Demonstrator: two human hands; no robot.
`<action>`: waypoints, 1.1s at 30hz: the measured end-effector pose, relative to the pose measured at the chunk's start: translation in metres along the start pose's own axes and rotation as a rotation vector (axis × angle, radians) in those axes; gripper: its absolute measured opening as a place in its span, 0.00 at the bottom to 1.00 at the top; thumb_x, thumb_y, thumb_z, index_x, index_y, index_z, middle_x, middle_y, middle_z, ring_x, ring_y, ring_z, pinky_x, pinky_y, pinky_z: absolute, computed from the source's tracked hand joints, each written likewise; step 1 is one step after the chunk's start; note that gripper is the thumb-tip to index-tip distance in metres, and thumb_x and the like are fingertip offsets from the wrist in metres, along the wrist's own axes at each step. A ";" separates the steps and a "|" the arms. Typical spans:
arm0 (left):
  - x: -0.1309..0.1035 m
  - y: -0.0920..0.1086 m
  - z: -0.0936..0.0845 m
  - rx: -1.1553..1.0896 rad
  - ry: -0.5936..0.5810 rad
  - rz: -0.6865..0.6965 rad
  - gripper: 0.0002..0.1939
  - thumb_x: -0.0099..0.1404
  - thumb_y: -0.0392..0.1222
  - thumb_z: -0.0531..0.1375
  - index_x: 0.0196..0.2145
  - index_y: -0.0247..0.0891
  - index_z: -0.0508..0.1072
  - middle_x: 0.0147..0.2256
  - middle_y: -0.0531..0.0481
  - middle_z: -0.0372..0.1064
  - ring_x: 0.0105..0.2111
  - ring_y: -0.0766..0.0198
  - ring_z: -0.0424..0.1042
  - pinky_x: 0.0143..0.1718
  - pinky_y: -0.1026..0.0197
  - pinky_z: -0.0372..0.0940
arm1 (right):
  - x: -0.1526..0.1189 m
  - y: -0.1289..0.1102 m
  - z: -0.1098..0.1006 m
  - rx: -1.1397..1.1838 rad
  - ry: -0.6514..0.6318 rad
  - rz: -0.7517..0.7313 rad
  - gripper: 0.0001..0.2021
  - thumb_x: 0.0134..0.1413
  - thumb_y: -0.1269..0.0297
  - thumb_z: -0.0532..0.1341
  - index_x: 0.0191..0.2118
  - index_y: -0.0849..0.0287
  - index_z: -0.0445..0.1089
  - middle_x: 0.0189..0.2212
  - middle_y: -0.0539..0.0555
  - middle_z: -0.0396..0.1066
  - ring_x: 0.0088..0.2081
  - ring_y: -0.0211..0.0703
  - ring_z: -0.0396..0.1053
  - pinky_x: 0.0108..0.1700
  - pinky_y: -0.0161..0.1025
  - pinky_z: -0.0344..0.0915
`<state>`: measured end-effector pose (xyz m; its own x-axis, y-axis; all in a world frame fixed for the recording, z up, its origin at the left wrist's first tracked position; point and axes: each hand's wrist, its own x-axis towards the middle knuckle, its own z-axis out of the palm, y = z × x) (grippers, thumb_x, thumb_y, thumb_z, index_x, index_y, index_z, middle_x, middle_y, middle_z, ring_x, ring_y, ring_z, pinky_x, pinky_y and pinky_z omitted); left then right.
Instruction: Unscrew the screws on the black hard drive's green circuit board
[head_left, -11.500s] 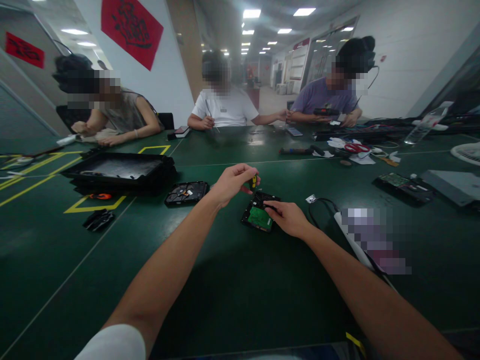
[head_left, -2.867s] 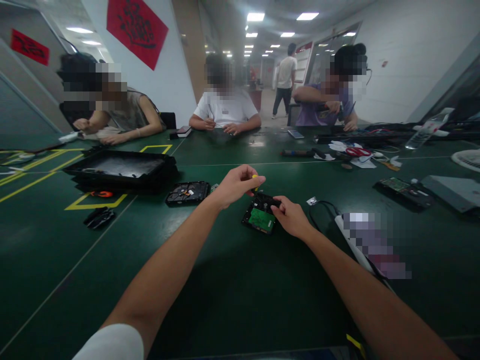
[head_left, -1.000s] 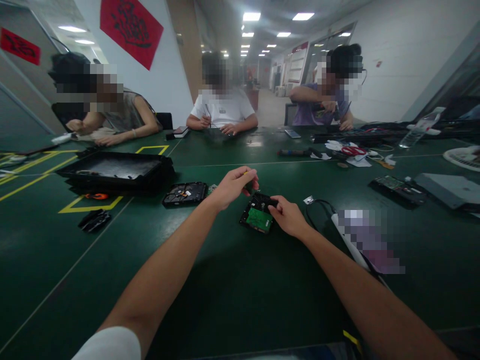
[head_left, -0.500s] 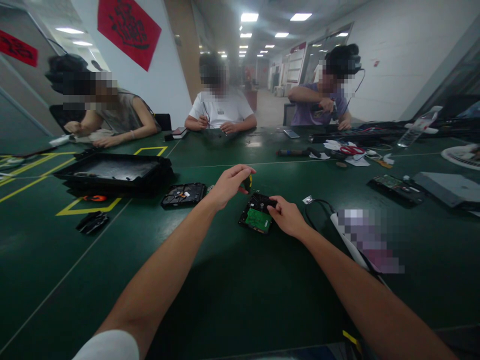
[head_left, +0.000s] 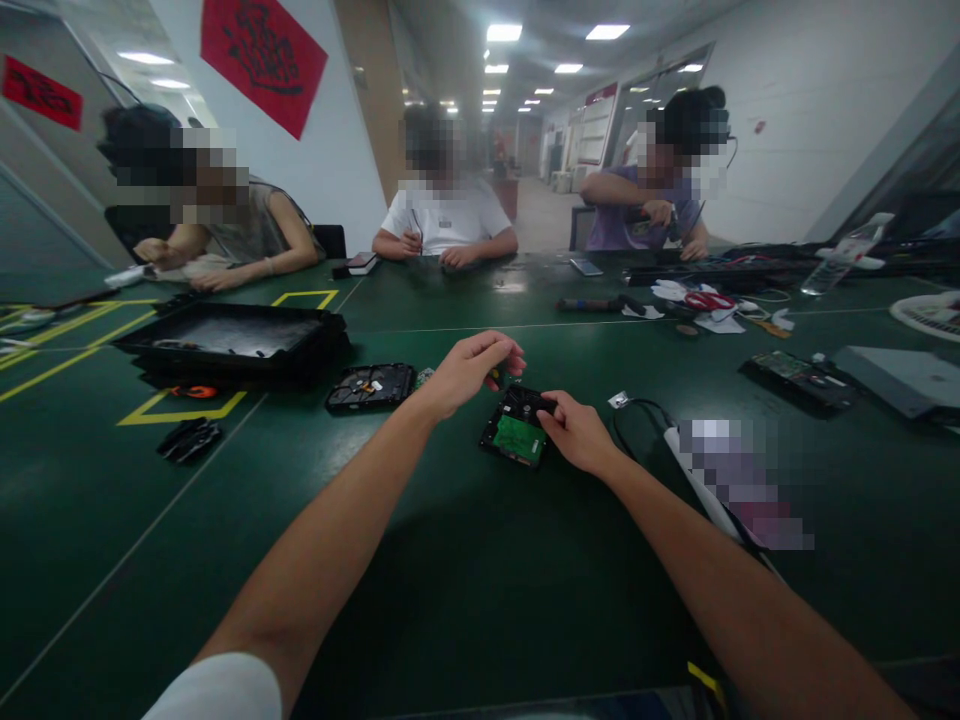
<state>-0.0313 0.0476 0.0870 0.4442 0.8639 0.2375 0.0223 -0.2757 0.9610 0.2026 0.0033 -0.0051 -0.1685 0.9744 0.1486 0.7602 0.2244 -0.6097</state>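
Observation:
A black hard drive with a green circuit board (head_left: 519,438) lies on the green table in front of me. My right hand (head_left: 576,430) grips its right edge, thumb on top. Above the drive's far left corner is my left hand (head_left: 480,370), its fingers curled around a short yellow-and-black screwdriver (head_left: 494,374). Most of the screwdriver is hidden by the hand, and I cannot tell whether its tip touches the drive. To the left lies a second, opened hard drive (head_left: 370,387), with a small greenish part (head_left: 426,376) beside it.
Stacked black trays (head_left: 225,335) stand at left, near an orange-handled tool (head_left: 196,392) and black pieces (head_left: 189,440). On the right are a white power strip (head_left: 701,480), another drive (head_left: 795,380), a grey box (head_left: 900,380) and a plastic bottle (head_left: 847,255). Three people sit across the table.
My left hand has turned at the wrist, its fingers now reaching further right over the screwdriver. The right hand and the hard drive stay in place; the view has shifted slightly.

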 end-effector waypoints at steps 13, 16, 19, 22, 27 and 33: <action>0.001 -0.001 -0.002 -0.158 0.003 -0.060 0.15 0.68 0.52 0.62 0.43 0.38 0.77 0.37 0.45 0.75 0.40 0.57 0.75 0.32 0.61 0.71 | -0.001 -0.003 -0.001 0.016 -0.025 0.024 0.18 0.72 0.60 0.59 0.63 0.56 0.66 0.32 0.49 0.75 0.31 0.40 0.70 0.34 0.37 0.60; 0.000 0.000 -0.002 -0.027 0.061 -0.015 0.15 0.68 0.54 0.63 0.43 0.40 0.78 0.38 0.47 0.74 0.38 0.60 0.74 0.31 0.64 0.69 | -0.001 -0.002 0.000 0.007 -0.013 0.011 0.17 0.72 0.60 0.59 0.62 0.56 0.67 0.32 0.49 0.74 0.31 0.41 0.70 0.34 0.38 0.59; 0.001 -0.001 -0.002 0.047 0.090 0.004 0.16 0.66 0.56 0.65 0.37 0.39 0.77 0.35 0.48 0.72 0.36 0.62 0.71 0.31 0.65 0.67 | 0.000 -0.001 0.001 -0.012 0.000 0.006 0.17 0.71 0.60 0.59 0.61 0.56 0.68 0.31 0.49 0.74 0.31 0.41 0.70 0.33 0.38 0.58; 0.001 -0.003 0.000 0.057 0.089 0.009 0.18 0.64 0.56 0.68 0.35 0.38 0.74 0.32 0.50 0.70 0.33 0.64 0.70 0.31 0.64 0.67 | 0.000 0.000 0.001 -0.011 -0.007 0.014 0.17 0.71 0.60 0.59 0.61 0.55 0.67 0.31 0.49 0.74 0.31 0.41 0.70 0.33 0.38 0.58; -0.001 -0.002 0.001 0.028 0.061 -0.006 0.17 0.65 0.55 0.68 0.37 0.38 0.73 0.35 0.49 0.72 0.34 0.64 0.71 0.32 0.64 0.68 | 0.000 -0.001 0.001 -0.002 -0.008 0.010 0.18 0.71 0.61 0.59 0.62 0.56 0.67 0.31 0.49 0.75 0.31 0.42 0.71 0.34 0.38 0.59; -0.001 0.001 0.000 -0.196 -0.064 -0.077 0.14 0.71 0.50 0.60 0.46 0.38 0.75 0.42 0.41 0.78 0.42 0.56 0.78 0.33 0.60 0.72 | 0.000 0.001 0.002 0.002 0.002 0.000 0.17 0.72 0.60 0.59 0.61 0.57 0.67 0.31 0.49 0.75 0.31 0.41 0.71 0.34 0.38 0.59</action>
<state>-0.0318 0.0468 0.0874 0.5044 0.8487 0.1592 -0.1140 -0.1173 0.9865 0.2022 0.0039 -0.0070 -0.1671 0.9745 0.1495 0.7592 0.2239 -0.6111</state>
